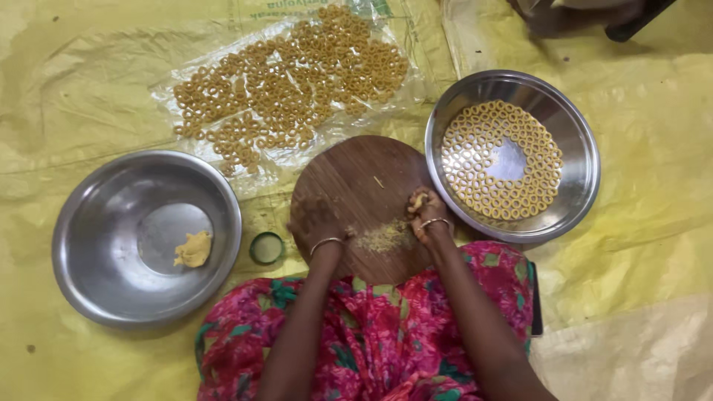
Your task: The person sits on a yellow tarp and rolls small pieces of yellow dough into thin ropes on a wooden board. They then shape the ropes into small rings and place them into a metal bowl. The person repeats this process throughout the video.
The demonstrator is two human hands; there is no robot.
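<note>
A lap in pink flowered cloth (386, 334) fills the bottom centre of the frame, and both forearms reach up from it onto a round wooden board (364, 186) lying on a yellow plastic sheet (653, 186) spread on the floor. The left hand (316, 223) rests flat on the lower left part of the board, fingers spread and holding nothing. The right hand (427, 212), at the board's right edge, is curled with its fingertips pinched on a small piece of yellow dough (417, 200). Between the two wrists lies a little heap of yellow crumbs (382, 238). Just right of the board a steel plate (572, 134) holds dough rings (505, 200) laid in a neat circle. At centre left a steel bowl (96, 223) holds a lump of dough (194, 249), with a small green lid (267, 248) beside it. In the upper middle many more rings (297, 82) lie on clear plastic.
</note>
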